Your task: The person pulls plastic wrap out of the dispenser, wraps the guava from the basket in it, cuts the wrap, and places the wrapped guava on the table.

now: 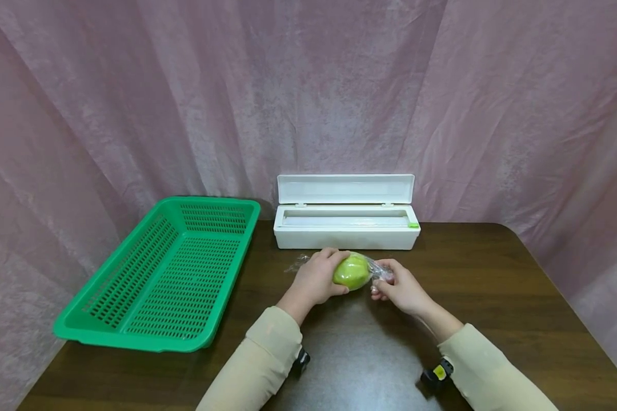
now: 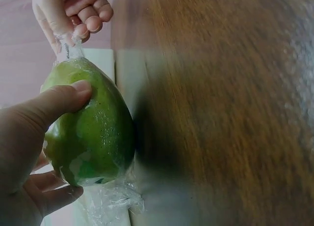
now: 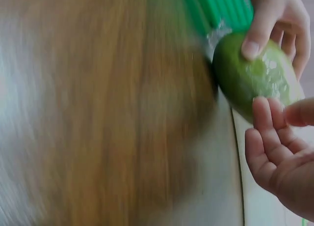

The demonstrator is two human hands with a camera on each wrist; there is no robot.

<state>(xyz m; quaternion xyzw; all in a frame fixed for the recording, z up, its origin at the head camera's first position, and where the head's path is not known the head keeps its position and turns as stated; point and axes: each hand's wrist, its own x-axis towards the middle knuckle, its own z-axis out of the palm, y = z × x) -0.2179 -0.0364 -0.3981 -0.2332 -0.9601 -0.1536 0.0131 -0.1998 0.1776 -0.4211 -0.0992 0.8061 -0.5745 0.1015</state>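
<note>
A smooth green fruit, rounded and tapering toward one end, is wrapped in clear plastic wrap. My left hand grips it from the left, with the thumb lying along its side. On the other side my right hand pinches the gathered wrap at the fruit's narrow end, as the left wrist view shows. A loose, crumpled tail of wrap sticks out past the opposite end. Part of the fruit is hidden behind my left fingers.
Behind my hands stands a white wrap dispenser box, its lid raised and a roll inside. A green plastic basket sits at the left on the brown wooden table. A pink curtain hangs behind the table.
</note>
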